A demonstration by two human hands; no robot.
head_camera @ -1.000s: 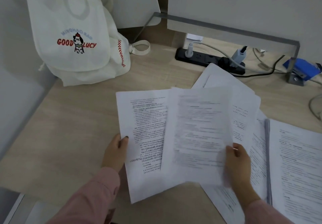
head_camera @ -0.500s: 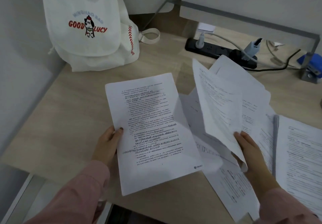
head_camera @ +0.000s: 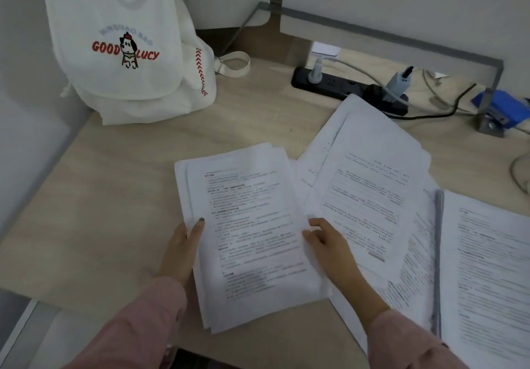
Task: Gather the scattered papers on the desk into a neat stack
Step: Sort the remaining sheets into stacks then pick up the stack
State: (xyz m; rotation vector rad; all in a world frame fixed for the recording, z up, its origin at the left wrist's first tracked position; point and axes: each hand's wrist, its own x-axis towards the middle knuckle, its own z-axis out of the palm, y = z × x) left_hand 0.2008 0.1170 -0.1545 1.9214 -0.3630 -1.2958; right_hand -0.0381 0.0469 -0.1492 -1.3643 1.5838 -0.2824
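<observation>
A pale wooden tabletop [head_camera: 114,196] carries everything, and the task's thing, a small stack [head_camera: 252,225] of printed sheets with uneven edges, sits at its near middle between the two hands. Well behind the stack and to its left stands a white cloth bag [head_camera: 123,53] printed with red letters and a cartoon dog. Right of the stack lies an open bound document [head_camera: 487,254] with a grey spine. Between that and the stack, loose papers [head_camera: 372,190] fan out, overlapping each other and tucked partly under the stack's right side. Behind the stack to the right is a black power strip [head_camera: 338,84] with plugs and cables. The left hand [head_camera: 183,248] grips the stack's left edge, thumb on top. The right hand [head_camera: 329,248] pinches the stack's right edge with bent fingers.
</observation>
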